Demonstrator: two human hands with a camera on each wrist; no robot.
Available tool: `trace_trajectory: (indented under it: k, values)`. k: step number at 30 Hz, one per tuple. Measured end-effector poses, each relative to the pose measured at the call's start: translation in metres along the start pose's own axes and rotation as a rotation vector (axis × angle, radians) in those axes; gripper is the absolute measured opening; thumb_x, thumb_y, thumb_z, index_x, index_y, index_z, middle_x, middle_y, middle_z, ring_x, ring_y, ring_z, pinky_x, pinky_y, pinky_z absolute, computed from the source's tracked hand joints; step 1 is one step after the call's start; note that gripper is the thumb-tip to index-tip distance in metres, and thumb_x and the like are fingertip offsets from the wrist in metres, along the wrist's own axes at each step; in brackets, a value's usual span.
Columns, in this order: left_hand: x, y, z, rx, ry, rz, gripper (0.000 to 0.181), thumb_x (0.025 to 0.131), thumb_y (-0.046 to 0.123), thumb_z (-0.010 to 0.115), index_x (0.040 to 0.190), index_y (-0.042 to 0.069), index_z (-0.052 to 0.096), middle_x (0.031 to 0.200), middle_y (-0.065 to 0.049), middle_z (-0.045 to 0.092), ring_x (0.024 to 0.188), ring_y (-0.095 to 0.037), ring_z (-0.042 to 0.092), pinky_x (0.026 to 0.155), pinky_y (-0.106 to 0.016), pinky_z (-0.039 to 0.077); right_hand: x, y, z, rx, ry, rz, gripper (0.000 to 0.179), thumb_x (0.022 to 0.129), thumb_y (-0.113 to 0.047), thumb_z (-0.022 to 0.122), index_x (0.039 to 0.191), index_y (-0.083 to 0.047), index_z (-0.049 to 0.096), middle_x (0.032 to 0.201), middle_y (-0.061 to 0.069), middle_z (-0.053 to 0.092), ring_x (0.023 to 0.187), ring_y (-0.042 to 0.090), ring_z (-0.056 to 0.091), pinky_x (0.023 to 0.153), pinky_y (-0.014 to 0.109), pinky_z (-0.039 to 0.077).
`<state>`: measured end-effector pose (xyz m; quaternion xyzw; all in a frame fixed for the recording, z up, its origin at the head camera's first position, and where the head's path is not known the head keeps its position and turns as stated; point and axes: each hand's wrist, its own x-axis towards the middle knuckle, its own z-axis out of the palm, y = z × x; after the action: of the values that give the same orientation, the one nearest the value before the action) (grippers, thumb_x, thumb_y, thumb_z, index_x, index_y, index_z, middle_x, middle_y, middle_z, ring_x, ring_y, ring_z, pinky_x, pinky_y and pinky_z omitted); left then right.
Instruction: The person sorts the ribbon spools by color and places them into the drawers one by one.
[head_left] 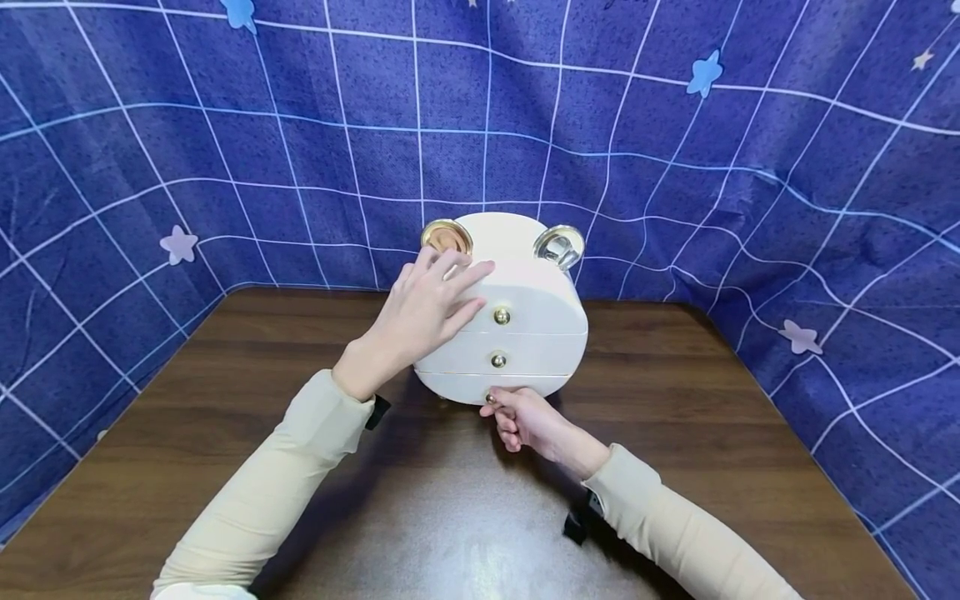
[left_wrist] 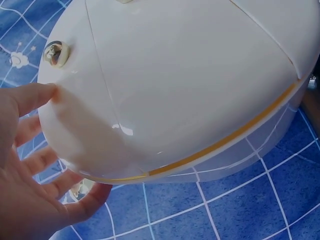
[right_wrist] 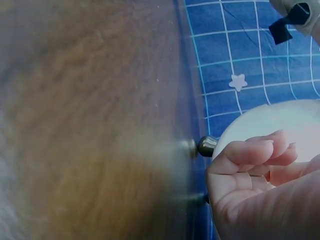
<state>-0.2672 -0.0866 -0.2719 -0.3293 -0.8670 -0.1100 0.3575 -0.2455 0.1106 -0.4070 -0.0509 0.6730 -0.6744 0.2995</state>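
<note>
A white rounded storage box with drawers and gold knobs stands on the table. Two shiny round ears, a gold left ear and a right ear, flank its top. My left hand lies along its upper left side, fingers spread. In the left wrist view, the thumb touches the white front near a gold knob. My right hand pinches the small gold knob of the lowest drawer. The right wrist view shows curled fingers against the white box; the knob is hidden there.
The dark brown wooden table reaches out on both sides of the box. Behind it hangs a blue cloth with white grid lines and stars. A metal foot under the box shows beside the tabletop in the right wrist view.
</note>
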Motion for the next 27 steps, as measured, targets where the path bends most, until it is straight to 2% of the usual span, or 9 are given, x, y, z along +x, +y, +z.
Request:
trace_trajectory:
  k: [12,15,17,19,21,22,24,27]
  values:
    - [-0.001,0.001,0.0,-0.007,-0.013,-0.001,0.041,0.092,0.035,0.06,0.132,0.025,0.058,0.12,-0.007,0.058,0.107,-0.03,0.049,0.07,-0.044,0.045,0.003,0.003,-0.006,0.012,-0.045,0.024,0.04,0.103,-0.037,0.04,0.097,-0.003,0.059,0.05,-0.007,0.037,0.039,0.006,0.037,0.042,0.021,0.032]
    - [-0.002,0.001,0.002,-0.009,-0.013,-0.006,0.043,0.093,0.038,0.06,0.134,0.025,0.057,0.122,-0.007,0.057,0.107,-0.03,0.048,0.073,-0.044,0.045,-0.005,0.0,-0.003,-0.059,-0.077,0.029,0.049,0.102,-0.043,0.038,0.092,-0.002,0.062,0.048,-0.006,0.039,0.038,0.006,0.037,0.04,0.021,0.031]
    - [-0.004,0.0,0.003,-0.025,-0.01,-0.015,0.045,0.093,0.041,0.059,0.136,0.025,0.055,0.125,-0.007,0.056,0.109,-0.029,0.048,0.076,-0.044,0.044,-0.014,-0.006,0.002,-0.16,-0.116,-0.002,0.055,0.102,-0.045,0.036,0.093,0.002,0.063,0.049,-0.005,0.044,0.039,0.007,0.039,0.04,0.021,0.031]
    - [-0.008,-0.001,0.004,-0.055,0.008,-0.013,0.047,0.094,0.043,0.057,0.137,0.024,0.053,0.128,-0.006,0.056,0.111,-0.029,0.048,0.08,-0.045,0.043,-0.028,-0.017,0.006,-0.299,-0.165,-0.09,0.055,0.103,-0.043,0.035,0.098,0.004,0.063,0.053,-0.001,0.053,0.041,0.01,0.046,0.04,0.023,0.036]
    - [-0.012,-0.004,0.003,-0.092,0.053,0.006,0.047,0.095,0.043,0.055,0.137,0.021,0.053,0.13,-0.006,0.056,0.112,-0.028,0.049,0.084,-0.045,0.042,-0.046,-0.033,0.01,-0.486,-0.177,-0.239,0.046,0.104,-0.037,0.037,0.107,0.001,0.063,0.063,0.001,0.062,0.048,0.013,0.055,0.043,0.026,0.044]
    - [-0.014,-0.005,0.001,-0.109,0.084,0.022,0.046,0.097,0.042,0.053,0.136,0.019,0.054,0.13,-0.007,0.057,0.112,-0.028,0.05,0.086,-0.045,0.041,-0.057,-0.043,0.01,-0.583,-0.166,-0.341,0.04,0.104,-0.034,0.04,0.112,-0.002,0.062,0.07,0.002,0.067,0.055,0.014,0.06,0.048,0.027,0.049]
    - [-0.019,-0.01,-0.005,-0.131,0.157,0.052,0.045,0.099,0.042,0.048,0.134,0.015,0.057,0.128,-0.008,0.059,0.111,-0.028,0.052,0.087,-0.044,0.041,-0.077,-0.061,0.006,-0.769,-0.085,-0.541,0.031,0.102,-0.029,0.046,0.121,-0.009,0.061,0.088,0.002,0.072,0.07,0.013,0.066,0.061,0.027,0.054]
    - [-0.024,-0.019,-0.017,-0.148,0.269,0.06,0.05,0.103,0.044,0.036,0.128,0.008,0.06,0.121,-0.013,0.062,0.107,-0.03,0.054,0.087,-0.045,0.041,-0.105,-0.088,-0.008,-0.985,0.155,-0.824,0.034,0.098,-0.022,0.055,0.13,-0.013,0.058,0.113,0.002,0.07,0.098,0.013,0.066,0.084,0.03,0.053]
